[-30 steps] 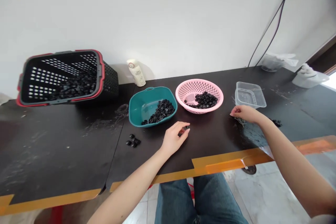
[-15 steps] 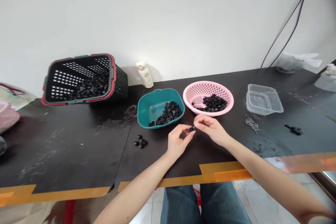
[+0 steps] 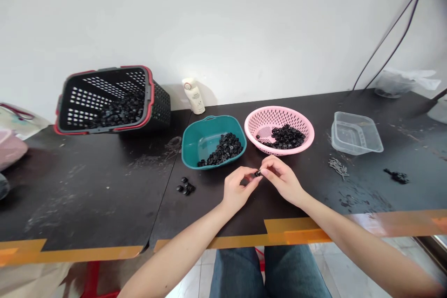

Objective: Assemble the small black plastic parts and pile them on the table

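A dark, scuffed tabletop [image 3: 104, 214], edged with orange-brown tape [image 3: 240, 241], bears a black perforated plastic basket [image 3: 162, 107] with red trim, a white bottle [image 3: 194, 98], a teal rectangular plastic basin [image 3: 196, 138], a round pink plastic colander [image 3: 257, 122] and a clear rectangular plastic tub [image 3: 358, 148]. Round black pieces [image 3: 186, 189], thin grey pins [image 3: 338, 167] and a black heap [image 3: 398, 177], apparently small parts, lie on it.

Bright, even light fills the pale wall [image 3: 223, 32] at twelve o'clock, and the white bottle [image 3: 194, 98] between ten and eleven casts a soft shadow on its three o'clock side. A dull sheen covers the dark tabletop [image 3: 419, 195] between three and four, with sharper glare on the tape [image 3: 387, 224] at four. Wide-angle distortion stretches the basket [image 3: 160, 109] at nine, the two o'clock corner darkens, and the small dark piece [image 3: 257, 173] near centre lacks crisp detail.
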A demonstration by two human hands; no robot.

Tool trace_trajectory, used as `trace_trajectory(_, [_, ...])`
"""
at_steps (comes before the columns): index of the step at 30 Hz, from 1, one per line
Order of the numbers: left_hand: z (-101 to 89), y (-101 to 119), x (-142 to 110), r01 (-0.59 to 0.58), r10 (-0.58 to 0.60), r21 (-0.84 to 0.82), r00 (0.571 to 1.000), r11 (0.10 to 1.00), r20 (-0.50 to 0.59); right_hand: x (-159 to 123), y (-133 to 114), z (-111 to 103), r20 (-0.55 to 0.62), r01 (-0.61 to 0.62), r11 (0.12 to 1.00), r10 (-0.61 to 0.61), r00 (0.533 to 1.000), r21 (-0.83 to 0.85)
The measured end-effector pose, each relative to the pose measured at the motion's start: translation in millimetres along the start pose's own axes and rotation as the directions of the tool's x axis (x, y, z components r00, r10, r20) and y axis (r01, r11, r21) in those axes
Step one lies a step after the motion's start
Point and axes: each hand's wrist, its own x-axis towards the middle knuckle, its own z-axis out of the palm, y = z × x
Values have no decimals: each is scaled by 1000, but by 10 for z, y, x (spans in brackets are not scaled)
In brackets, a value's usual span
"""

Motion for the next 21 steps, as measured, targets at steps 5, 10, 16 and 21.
trace_trajectory(5, [0,-10,-1,-21,21,9,1000,1000,-11,-6,-3,0,-9,35,998,-36,999,-48])
trace_trajectory(10, [3,-17,1,-32,32,1,999,999,1,-11,-27,15,-16,63,996,-65,998,-68])
trace_trajectory(16, [1,-5,-1,-45,45,-19,999,999,-2,-27,-51,36,-9,64,996,-65,998,-68])
trace_trajectory(21, [-12,-39,-23,-20,20,-6,1000,1000,-6,-17,-61,12,44,39,999,-38,998,-35])
